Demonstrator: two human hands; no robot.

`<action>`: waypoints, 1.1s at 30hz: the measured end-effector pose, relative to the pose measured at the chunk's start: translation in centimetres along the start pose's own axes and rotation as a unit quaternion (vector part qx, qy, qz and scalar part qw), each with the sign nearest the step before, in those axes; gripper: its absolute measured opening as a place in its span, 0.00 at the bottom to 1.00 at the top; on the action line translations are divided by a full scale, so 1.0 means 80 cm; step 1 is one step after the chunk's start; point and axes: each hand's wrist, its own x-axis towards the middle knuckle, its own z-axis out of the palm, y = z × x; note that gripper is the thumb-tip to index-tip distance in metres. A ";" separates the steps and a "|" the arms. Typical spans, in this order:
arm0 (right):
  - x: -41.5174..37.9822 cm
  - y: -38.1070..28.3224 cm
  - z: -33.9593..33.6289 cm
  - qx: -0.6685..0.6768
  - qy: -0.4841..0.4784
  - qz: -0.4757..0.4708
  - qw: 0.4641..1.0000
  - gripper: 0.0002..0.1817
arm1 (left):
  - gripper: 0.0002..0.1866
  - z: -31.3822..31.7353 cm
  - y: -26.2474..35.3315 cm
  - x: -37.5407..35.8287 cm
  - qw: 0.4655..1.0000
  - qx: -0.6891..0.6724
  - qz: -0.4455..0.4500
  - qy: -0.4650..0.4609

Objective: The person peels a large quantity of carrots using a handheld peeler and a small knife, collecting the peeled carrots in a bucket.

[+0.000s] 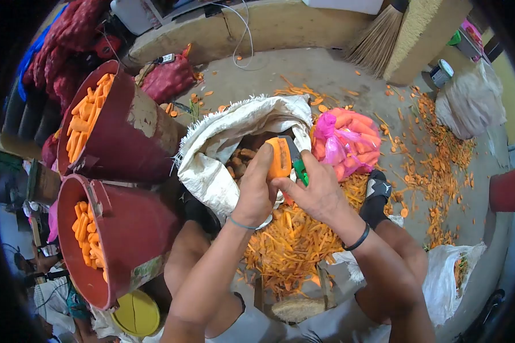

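My left hand (254,191) is closed round a thick orange carrot (279,160) with a brownish patch. My right hand (317,191) grips a peeler with a green handle (301,172), held against the carrot's right side; a dark grey part shows beside it. Both hands are close together over the front edge of an open white sack (212,166), inside which brownish unpeeled roots (241,160) are visible. Below the hands, a heap of orange peelings (294,240) lies between my legs.
Two dark red tubs (154,223) with peeled carrots (88,228) tilt at the left. A pink plastic bag of carrots (352,143) lies right of the sack. Scattered peelings (435,183) cover the floor. A broom (377,43) leans by the pillar; a yellow lid (136,313) is lower left.
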 end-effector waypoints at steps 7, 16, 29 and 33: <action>-0.007 0.002 0.019 0.047 0.055 -0.018 0.997 0.29 | 0.29 0.004 -0.008 0.004 0.996 0.067 0.031 0.040; -0.022 0.007 0.031 0.049 0.072 0.017 0.996 0.23 | 0.29 0.018 -0.033 0.010 0.966 0.205 0.138 0.076; -0.019 0.011 -0.024 0.034 0.012 0.024 0.999 0.31 | 0.27 0.030 -0.005 -0.004 0.962 0.233 0.136 -0.038; -0.024 0.019 -0.031 0.060 -0.024 0.015 0.998 0.28 | 0.28 0.023 -0.009 -0.010 0.954 0.263 0.131 -0.064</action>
